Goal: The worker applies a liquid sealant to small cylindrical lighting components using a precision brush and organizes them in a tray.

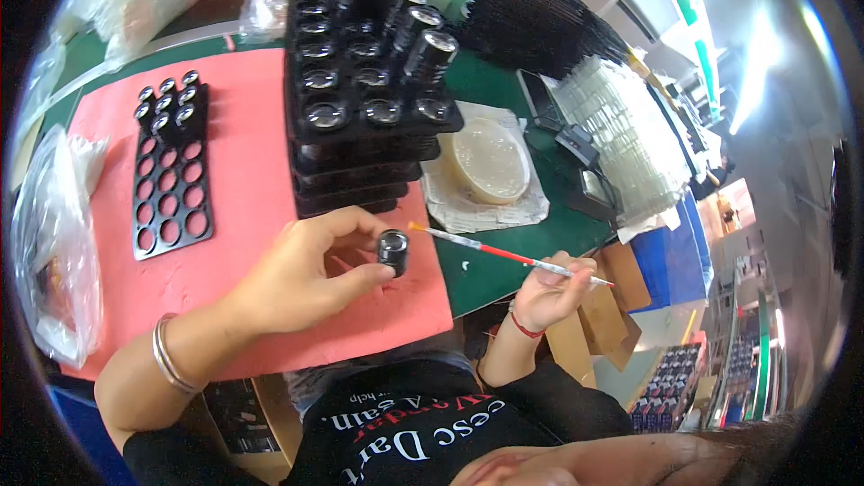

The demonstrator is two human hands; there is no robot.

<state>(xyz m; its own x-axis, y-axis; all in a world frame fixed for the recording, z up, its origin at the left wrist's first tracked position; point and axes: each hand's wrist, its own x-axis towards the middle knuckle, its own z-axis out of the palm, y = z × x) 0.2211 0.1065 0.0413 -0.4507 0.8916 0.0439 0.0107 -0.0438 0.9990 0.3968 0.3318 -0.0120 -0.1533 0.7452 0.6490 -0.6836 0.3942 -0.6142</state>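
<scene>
Between the thumb and fingers of my left hand (pixel 310 265) is a small black lens barrel (pixel 392 250), its glass end turned up. My right hand (pixel 555 293) grips a thin paintbrush (pixel 495 252) with a red and whitish handle. The brush's tan tip points left, close to the barrel but apart from it. Behind my left hand rises a stack of black trays (pixel 351 139) with lens barrels seated in the top one. A flat black tray with round holes (pixel 168 198) lies to the left, several lens pieces standing at its far end.
A pink mat (pixel 243 126) covers the green table (pixel 486 274). Right of the stack, a round shallow dish (pixel 490 160) sits on white paper. Clear plastic bags (pixel 58 243) lie at the left edge. Black sheets (pixel 540 22) and pale trays (pixel 621 139) are piled far right, near an open cardboard box (pixel 603 306).
</scene>
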